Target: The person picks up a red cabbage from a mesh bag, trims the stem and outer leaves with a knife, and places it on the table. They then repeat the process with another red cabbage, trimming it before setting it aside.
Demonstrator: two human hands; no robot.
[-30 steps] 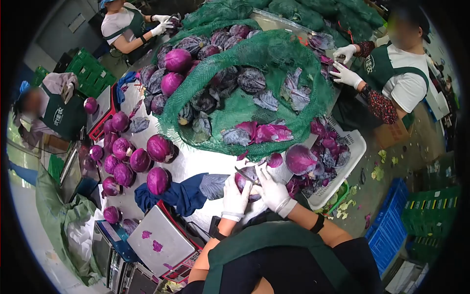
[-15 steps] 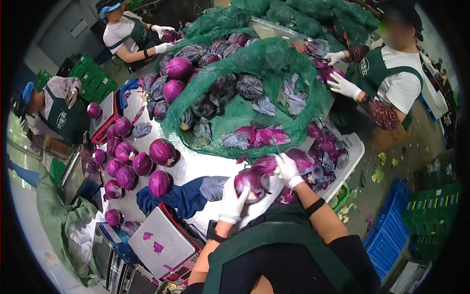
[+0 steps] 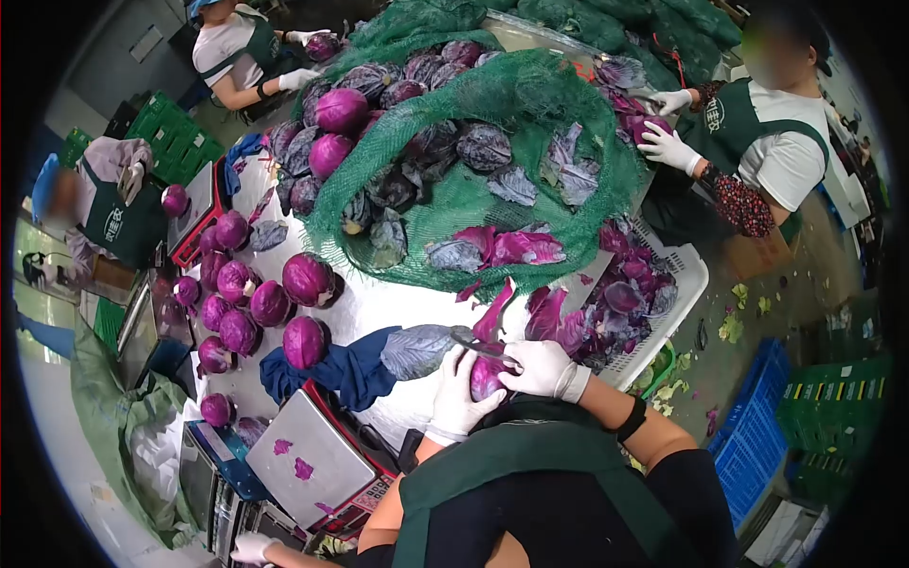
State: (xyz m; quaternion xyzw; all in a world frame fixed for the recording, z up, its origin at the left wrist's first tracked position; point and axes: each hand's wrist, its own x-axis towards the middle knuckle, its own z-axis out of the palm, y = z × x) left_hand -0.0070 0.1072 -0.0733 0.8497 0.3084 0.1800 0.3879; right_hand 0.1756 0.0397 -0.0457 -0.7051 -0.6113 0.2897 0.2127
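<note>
My left hand, in a white glove, is wrapped round the left side of a red cabbage held close to my apron. My right hand, also gloved, is closed at the cabbage's upper right. From its fingers a thin dark blade, which looks like a knife, reaches left over the top of the cabbage; its handle is hidden. Loose purple leaves lie just beyond my hands. A grey-purple outer leaf rests to the left on a dark blue cloth.
Several red cabbages sit at the table's left. A green net with cabbages fills the middle. A white crate of leaves stands right; a scale lower left. Co-workers stand around; another person's gloved hand shows bottom left.
My right hand has drawn back from the leaves toward the cabbage, which is now closer to my body. Leaves now lie beyond my hands. Another person's gloved hand has appeared bottom left.
</note>
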